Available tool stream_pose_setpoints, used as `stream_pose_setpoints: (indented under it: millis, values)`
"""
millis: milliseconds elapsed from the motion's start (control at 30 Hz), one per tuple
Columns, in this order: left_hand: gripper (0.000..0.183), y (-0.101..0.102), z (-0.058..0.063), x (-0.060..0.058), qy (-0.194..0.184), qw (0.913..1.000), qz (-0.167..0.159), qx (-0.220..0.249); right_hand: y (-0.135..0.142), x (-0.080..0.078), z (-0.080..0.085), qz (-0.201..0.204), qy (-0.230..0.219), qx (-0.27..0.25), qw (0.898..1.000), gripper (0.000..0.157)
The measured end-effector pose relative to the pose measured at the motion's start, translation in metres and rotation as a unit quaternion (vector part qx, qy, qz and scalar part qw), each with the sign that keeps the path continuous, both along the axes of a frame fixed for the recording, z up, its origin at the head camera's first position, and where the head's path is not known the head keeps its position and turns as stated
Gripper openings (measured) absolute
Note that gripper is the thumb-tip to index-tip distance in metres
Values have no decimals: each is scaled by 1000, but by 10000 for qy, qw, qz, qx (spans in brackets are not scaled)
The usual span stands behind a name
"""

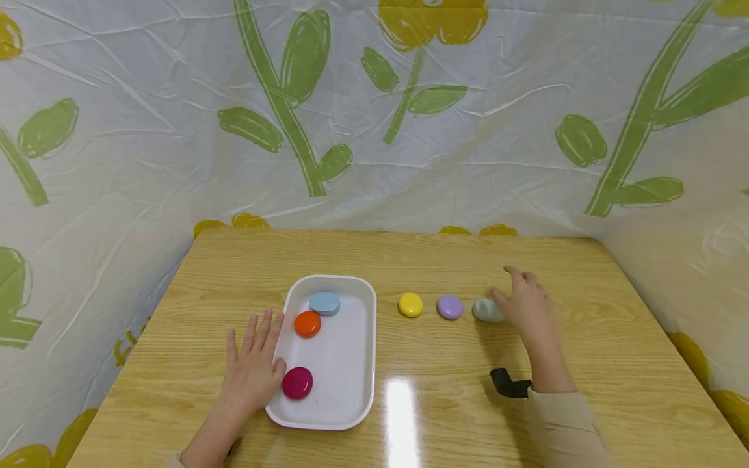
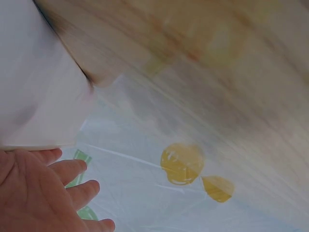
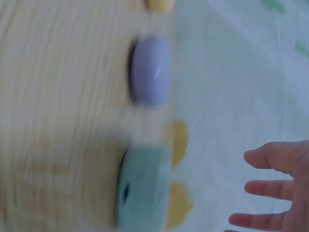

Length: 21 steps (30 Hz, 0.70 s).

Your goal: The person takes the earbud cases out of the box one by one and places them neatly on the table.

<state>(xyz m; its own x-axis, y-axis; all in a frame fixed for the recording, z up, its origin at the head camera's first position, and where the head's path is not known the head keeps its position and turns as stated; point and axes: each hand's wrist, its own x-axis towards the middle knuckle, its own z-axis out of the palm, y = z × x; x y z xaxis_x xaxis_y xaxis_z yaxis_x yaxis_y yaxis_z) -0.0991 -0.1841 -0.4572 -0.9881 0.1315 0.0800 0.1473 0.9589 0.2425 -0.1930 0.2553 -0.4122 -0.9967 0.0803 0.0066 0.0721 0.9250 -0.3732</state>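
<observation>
right hand (image 1: 528, 311) is hovering with fingers apart, near the pale green piece (image 1: 486, 311), which is lying on the wooden table (image 1: 456, 390); lilac disc (image 1: 450, 307) and yellow disc (image 1: 410, 305) are sitting in a row left of it. left hand (image 1: 250, 372) is resting at the left rim of the white tray (image 1: 345, 370), fingers straight and slightly apart; tray is holding a magenta disc (image 1: 297, 383), an orange disc (image 1: 307, 324) and a light-blue oval piece (image 1: 324, 303)

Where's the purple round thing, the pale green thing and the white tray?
Purple round thing (image 1: 450, 307): head view, middle of its top.
Pale green thing (image 3: 146, 187): right wrist view, middle of its visible part.
White tray (image 1: 344, 356): head view, bare floor.
</observation>
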Motion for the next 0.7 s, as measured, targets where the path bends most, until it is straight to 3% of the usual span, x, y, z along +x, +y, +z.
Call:
stream_pose_setpoints:
  millis: [167, 333, 467, 700]
  values:
    - [66, 0, 1, 0, -13, 10000, -7, -21, -56, -6, 8, 804, 936, 43, 9923, 46]
    - [67, -1, 0, 0, -6, 10000, -12, -16, -115, -6, 8, 1804, 1481, 84, 9723, 42]
    - [67, -2, -1, 0, 11, 10000, -13, -29, -159, 1, 5, 2702, 1804, 204, 9455, 41]
    - [63, -2, -2, 0, 24, 10000, -21, -13, -211, 28, -6, 4369, 1370, 811, 8853, 41]
